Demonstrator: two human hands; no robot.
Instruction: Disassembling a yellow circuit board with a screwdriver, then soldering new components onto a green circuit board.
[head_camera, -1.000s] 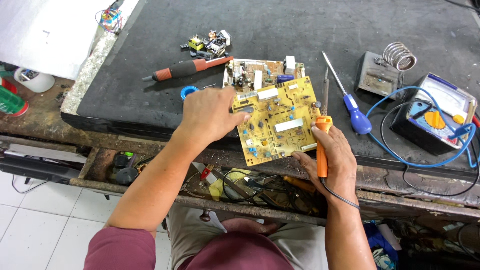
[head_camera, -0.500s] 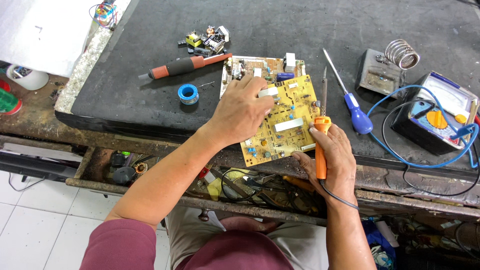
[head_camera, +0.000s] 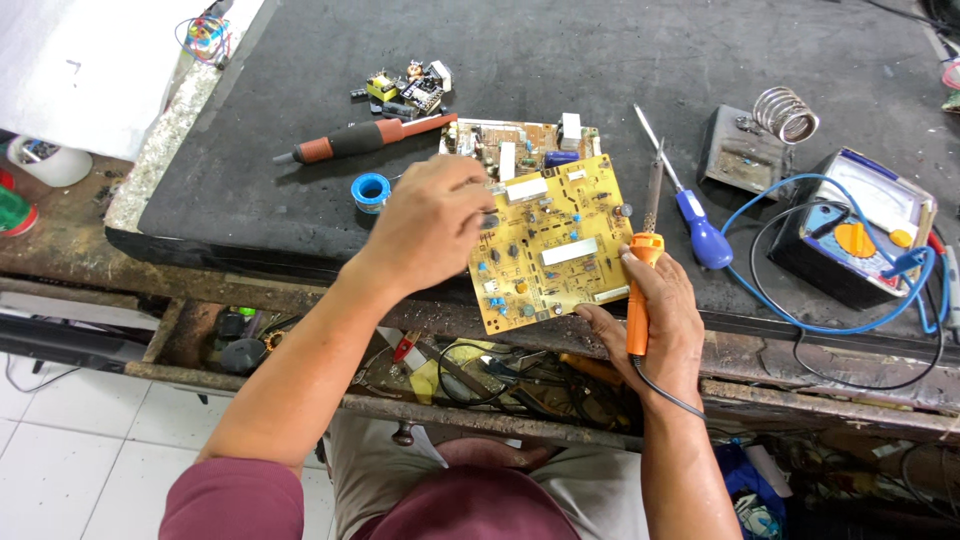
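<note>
A yellow circuit board (head_camera: 560, 250) lies tilted at the front edge of the black bench mat (head_camera: 560, 60). My left hand (head_camera: 432, 222) rests on the board's left side with fingers curled over its parts; whether it pinches a part I cannot tell. My right hand (head_camera: 662, 322) grips an orange-handled soldering iron (head_camera: 640, 285), tip pointing away along the board's right edge, and its thumb touches the board's lower right corner. A second board (head_camera: 520, 140) lies behind the yellow one.
A red-and-black desoldering pump (head_camera: 365, 138), a blue solder spool (head_camera: 371, 190) and loose components (head_camera: 405, 88) lie left of the boards. A blue screwdriver (head_camera: 700, 230), an iron stand with coil (head_camera: 760, 135) and a multimeter (head_camera: 865, 230) with blue leads sit right. An open drawer (head_camera: 470, 375) holds tools.
My left hand has slid from the board's near left corner up to its upper left area. The blue solder spool, covered before, now shows. My right hand and iron stay put.
</note>
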